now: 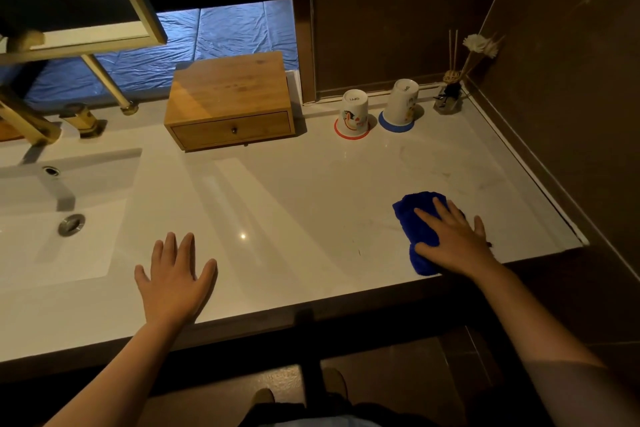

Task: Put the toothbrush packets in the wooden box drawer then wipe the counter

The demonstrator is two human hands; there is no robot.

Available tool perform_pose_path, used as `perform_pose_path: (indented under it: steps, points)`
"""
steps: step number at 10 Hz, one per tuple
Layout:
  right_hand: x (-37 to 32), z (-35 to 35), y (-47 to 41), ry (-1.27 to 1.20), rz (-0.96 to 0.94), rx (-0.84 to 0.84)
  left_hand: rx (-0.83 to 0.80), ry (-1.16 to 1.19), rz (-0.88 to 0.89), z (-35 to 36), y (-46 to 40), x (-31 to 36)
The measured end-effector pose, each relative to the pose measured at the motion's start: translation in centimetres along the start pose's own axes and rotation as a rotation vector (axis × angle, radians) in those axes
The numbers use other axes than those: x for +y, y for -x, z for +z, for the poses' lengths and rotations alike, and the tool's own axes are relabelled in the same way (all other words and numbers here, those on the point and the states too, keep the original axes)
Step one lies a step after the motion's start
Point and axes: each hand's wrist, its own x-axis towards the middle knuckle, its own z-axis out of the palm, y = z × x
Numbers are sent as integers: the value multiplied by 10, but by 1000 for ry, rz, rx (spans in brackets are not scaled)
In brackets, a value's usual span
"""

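A wooden box (227,87) stands at the back of the white counter (294,191), its drawer (231,130) closed with a small knob. No toothbrush packets show. A folded blue cloth (412,218) lies near the counter's front right, and my right hand (453,239) presses flat on top of it. My left hand (175,276) rests flat on the counter near the front edge, fingers spread, holding nothing.
A sink (52,218) with a brass tap (31,121) fills the left side. Two upturned white cups (353,114) (401,102) on red and blue coasters and a reed diffuser (448,99) line the back right. A brown wall (571,97) bounds the right edge.
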Motion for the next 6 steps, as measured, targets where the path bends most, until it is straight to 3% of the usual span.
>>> perform_pose_path:
  steps: [1, 3, 5, 6]
  points:
    - [-9, 20, 0, 36, 3, 157, 0, -5, 2, 0, 0, -1]
    - [-4, 20, -7, 91, 21, 185, -21, -14, -5, -2, 1, -1]
    - [-50, 15, 8, 4, 65, 469, -95, -15, -8, -4, -1, -4]
    - [-93, 25, 9, -46, -115, 428, -148, -17, 15, -8, -3, -4]
